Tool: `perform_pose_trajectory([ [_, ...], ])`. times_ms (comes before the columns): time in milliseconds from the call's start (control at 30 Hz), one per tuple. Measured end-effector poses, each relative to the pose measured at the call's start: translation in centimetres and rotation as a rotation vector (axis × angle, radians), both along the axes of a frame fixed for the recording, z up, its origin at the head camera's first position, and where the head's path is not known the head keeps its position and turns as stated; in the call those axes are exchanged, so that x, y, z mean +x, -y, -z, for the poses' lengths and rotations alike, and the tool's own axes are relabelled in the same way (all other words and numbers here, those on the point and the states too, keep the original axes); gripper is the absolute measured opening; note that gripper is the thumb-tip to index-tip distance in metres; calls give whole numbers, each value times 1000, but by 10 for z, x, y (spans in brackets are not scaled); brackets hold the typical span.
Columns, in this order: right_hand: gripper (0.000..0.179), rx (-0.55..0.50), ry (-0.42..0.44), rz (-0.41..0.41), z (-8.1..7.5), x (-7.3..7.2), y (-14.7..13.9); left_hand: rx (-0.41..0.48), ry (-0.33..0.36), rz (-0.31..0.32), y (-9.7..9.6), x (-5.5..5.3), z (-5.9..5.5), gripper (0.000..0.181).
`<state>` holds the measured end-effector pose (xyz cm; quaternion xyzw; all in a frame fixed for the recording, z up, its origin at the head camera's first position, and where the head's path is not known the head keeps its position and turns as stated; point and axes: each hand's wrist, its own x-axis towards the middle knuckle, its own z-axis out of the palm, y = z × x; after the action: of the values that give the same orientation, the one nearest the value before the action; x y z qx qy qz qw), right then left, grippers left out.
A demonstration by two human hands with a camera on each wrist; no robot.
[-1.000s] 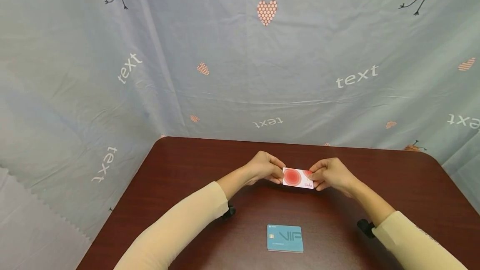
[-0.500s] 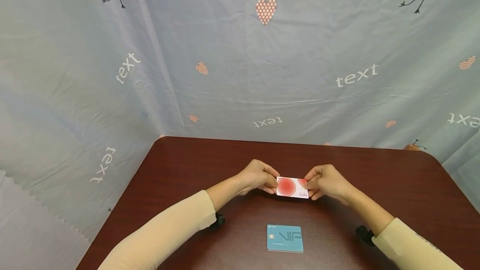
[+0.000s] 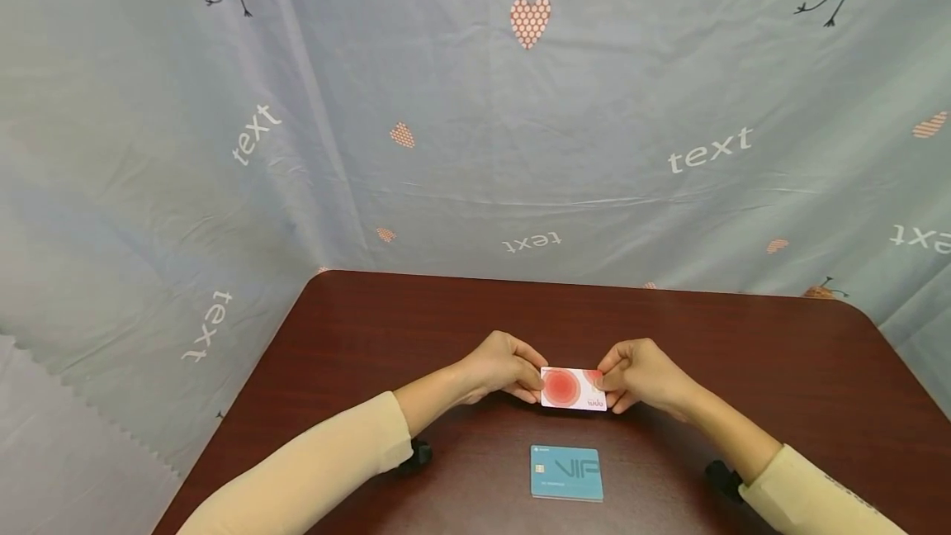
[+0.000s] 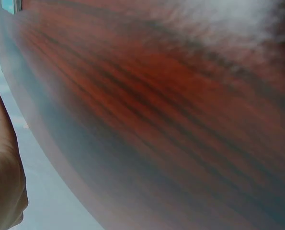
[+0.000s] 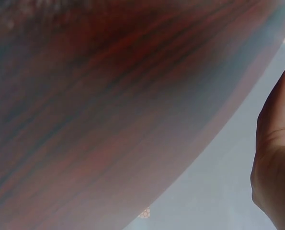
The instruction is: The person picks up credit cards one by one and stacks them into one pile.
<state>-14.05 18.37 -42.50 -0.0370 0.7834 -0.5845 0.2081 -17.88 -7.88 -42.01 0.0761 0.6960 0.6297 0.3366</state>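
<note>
A white card (image 3: 572, 389) with red circles is held level between both hands in the head view. My left hand (image 3: 499, 368) pinches its left short edge between thumb and fingers. At the opposite edge, my right hand (image 3: 645, 376) pinches the card's right end, the thumb on its face. Nearer the front lies a blue card (image 3: 566, 473) printed "VIP", flat on the table with a thick-looking lower edge. In the left wrist view only part of the left hand (image 4: 7, 177) shows at the left border; the right wrist view catches part of the right hand (image 5: 276, 148).
The dark red-brown wooden table (image 3: 386, 320) has rounded far corners. Behind it and along the left hangs a pale blue curtain (image 3: 461, 89) with hearts, birds and printed words. A small black device (image 3: 418, 454) sits under the left wrist, another black device (image 3: 722, 479) under the right.
Both hands have brought the red-and-white card toward the front and slightly left, closer to the blue card. The blue card has stayed in place.
</note>
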Motion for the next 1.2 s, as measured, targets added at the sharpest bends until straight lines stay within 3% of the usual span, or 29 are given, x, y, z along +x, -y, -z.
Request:
perform_pose_trajectory([
  [667, 20, -47, 27, -63, 2, 22, 5, -11, 21, 31, 10, 26, -3, 29],
  [1200, 19, -77, 54, -111, 7, 37, 13, -31, 35, 18, 19, 44, 3, 29],
])
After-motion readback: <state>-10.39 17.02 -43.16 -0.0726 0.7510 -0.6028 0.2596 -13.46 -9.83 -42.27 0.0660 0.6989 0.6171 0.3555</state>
